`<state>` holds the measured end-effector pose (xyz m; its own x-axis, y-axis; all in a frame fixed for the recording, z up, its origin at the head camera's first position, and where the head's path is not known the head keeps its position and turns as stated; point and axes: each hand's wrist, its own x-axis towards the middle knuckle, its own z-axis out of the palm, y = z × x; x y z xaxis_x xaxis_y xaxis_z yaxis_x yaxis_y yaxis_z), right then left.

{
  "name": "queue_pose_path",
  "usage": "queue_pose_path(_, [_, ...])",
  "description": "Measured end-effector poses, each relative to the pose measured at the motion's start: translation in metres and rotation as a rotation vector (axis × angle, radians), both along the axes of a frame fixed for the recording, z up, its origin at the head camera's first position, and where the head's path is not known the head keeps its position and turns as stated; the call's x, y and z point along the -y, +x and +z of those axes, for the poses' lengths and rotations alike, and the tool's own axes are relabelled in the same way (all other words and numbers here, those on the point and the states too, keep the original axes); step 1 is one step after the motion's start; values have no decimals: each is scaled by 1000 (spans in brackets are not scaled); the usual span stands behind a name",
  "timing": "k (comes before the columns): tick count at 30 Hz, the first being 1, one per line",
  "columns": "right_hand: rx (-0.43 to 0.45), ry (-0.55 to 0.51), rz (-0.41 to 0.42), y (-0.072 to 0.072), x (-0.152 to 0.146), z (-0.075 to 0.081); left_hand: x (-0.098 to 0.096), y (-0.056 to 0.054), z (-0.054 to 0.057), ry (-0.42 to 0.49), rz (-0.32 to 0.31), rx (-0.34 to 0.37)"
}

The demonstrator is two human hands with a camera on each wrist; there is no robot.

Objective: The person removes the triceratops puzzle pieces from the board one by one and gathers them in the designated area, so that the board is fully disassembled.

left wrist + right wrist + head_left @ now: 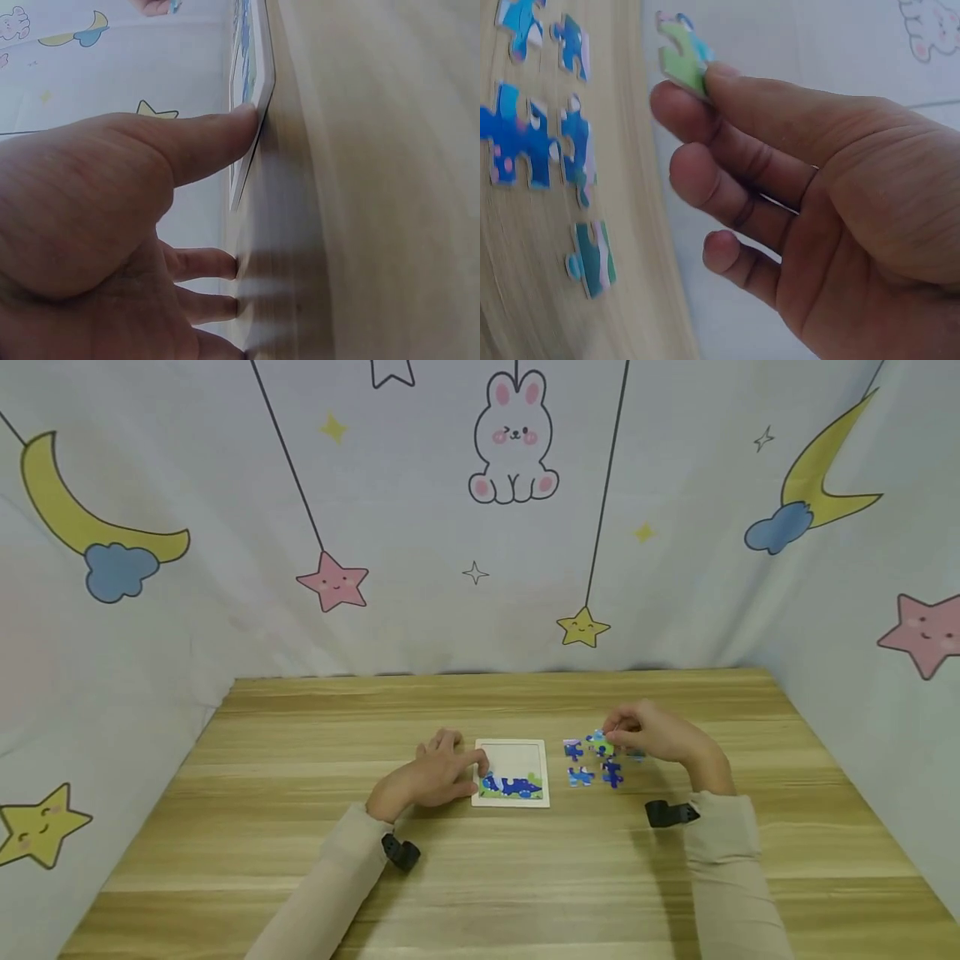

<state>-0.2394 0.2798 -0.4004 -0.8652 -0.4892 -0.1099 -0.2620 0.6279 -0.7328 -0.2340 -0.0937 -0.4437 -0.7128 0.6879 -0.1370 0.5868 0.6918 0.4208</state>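
My right hand (660, 732) pinches a green and light-blue jigsaw piece (679, 58) between thumb and forefinger, raised over the table, its other fingers loosely bent. Below it lie several loose jigsaw pieces (581, 776), mostly blue, beside the square white puzzle tray (513, 758). Fitted pieces (513, 787) along the tray's near side form part of a blue picture; bare backing shows above them. At the tray's left edge rests my left hand (429, 777). Its thumb (217, 139) touches the rim, the forefinger reaches over the upper left side, and the remaining fingertips are on the tabletop.
The wood-grain table (337, 718) extends to a white curtain (420, 627) printed with stars, moons and a rabbit at the back and sides. A teal and pink piece (594, 259) lies apart from the other loose ones. Black cameras (402, 853) are strapped to both wrists.
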Motion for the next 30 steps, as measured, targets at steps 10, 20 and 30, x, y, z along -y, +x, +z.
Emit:
queue_pose_path(10, [25,39,1,4,-29,-2,2,-2,2,17,-9,28])
queue_pose_path(20, [232,58,18,6,-43,-14,3,-2,0,-5,-9,10])
queue_pose_path(30, [224,72,17,5,-44,-17,5,-1,-2,21,-30,0])
